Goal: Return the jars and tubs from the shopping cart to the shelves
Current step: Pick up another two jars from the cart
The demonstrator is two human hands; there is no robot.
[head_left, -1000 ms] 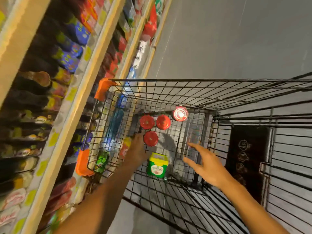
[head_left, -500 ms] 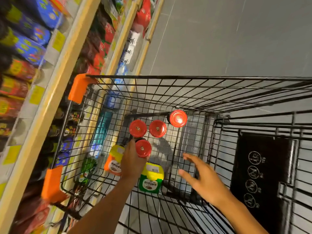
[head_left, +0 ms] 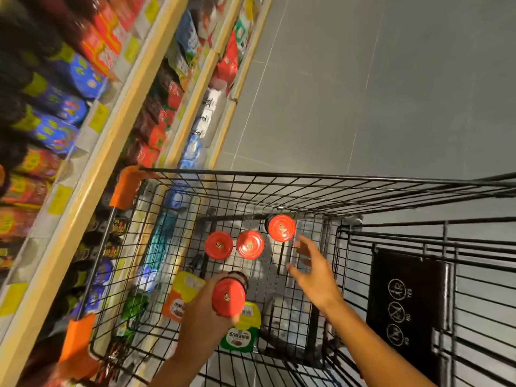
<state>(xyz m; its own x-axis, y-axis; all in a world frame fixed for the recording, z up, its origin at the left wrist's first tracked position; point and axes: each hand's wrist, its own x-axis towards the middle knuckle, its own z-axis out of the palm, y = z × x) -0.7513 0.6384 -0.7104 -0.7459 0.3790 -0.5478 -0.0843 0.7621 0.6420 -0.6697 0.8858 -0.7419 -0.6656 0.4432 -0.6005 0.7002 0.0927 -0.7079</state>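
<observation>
Left hand [head_left: 203,317] nearest the camera, fingers wrapped round a red-lidded jar [head_left: 229,298], lifted clear above the cart [head_left: 307,191] floor. Grip is on the body below the lid; glass mostly hidden by the hand. Two tubs lie under and beside it on the cart floor: orange tub [head_left: 178,300] to the left, green tub [head_left: 240,335] just below the hand.

Right hand [head_left: 315,277] is further in, fingers spread and relaxed, holding nothing, reaching toward the far jars. Three more jars stand upright near the cart's front end: left jar [head_left: 218,245] and middle jar [head_left: 250,244] touching or nearly so, right jar [head_left: 281,228] a bit apart, closest to the right fingertips.

Shelves [head_left: 92,152] run along the left, packed, blurred; can't tell which slot takes jars.

Step in hand looks like: lift the held jar out and carry it left to a shelf. To do it well, probably keep the jar upright, bring it straight up past the wire side and orange corner guard [head_left: 125,185] before swinging left, so it doesn't clip the rim. Grip low on the body seems firm; holding only the lid would be riskier. If the right hand takes the right jar, best to come from the side and close round the body, not knock the neighbours. Tubs remain for later.
</observation>
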